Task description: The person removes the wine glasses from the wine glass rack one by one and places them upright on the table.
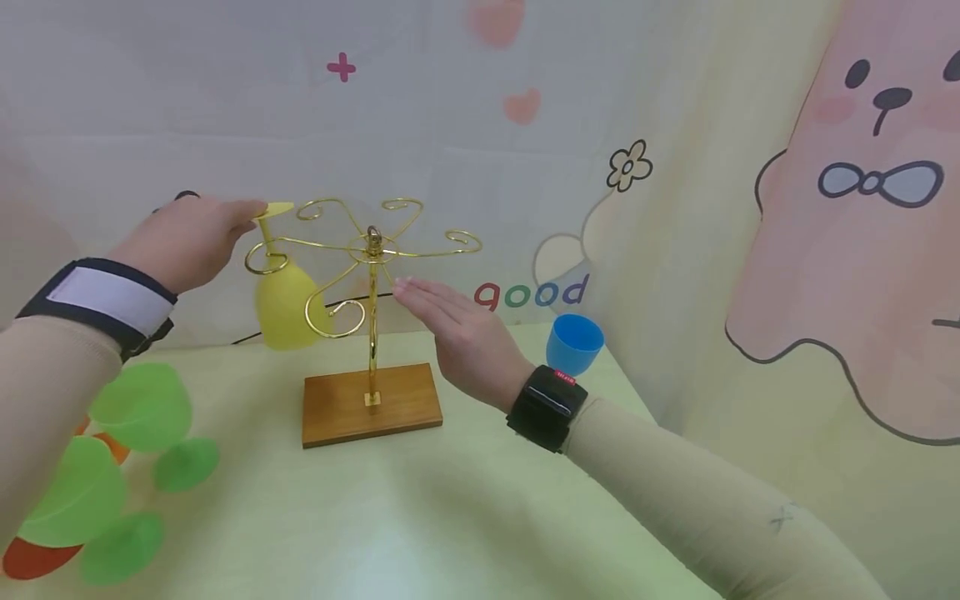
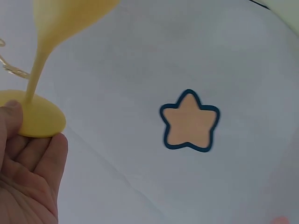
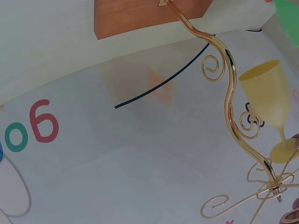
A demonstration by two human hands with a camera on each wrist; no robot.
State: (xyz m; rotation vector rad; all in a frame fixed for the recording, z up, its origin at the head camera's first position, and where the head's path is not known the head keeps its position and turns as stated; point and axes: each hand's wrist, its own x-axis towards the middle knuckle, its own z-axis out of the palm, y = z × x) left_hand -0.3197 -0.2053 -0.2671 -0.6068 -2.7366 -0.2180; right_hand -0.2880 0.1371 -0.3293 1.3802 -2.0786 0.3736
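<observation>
My left hand (image 1: 183, 242) pinches the round foot of a yellow plastic goblet (image 1: 288, 308) between thumb and fingers. The goblet hangs upside down, its stem beside the left curled hook of a gold metal glass rack (image 1: 373, 325). Whether the hook bears any weight I cannot tell. In the left wrist view the goblet's foot (image 2: 46, 119) lies over the fingers, under the thumb. My right hand (image 1: 472, 333) is held with straight fingers near the top of the rack's pole; contact with the rack is unclear. The rack stands on a wooden base (image 1: 337, 412).
Two green goblets (image 1: 142, 408) lie on their sides at the left of the pale table, with red (image 1: 41, 558) and orange pieces partly hidden behind them. A blue cup (image 1: 573, 346) is at the back right. A printed cloth (image 1: 450, 167) hangs behind the rack.
</observation>
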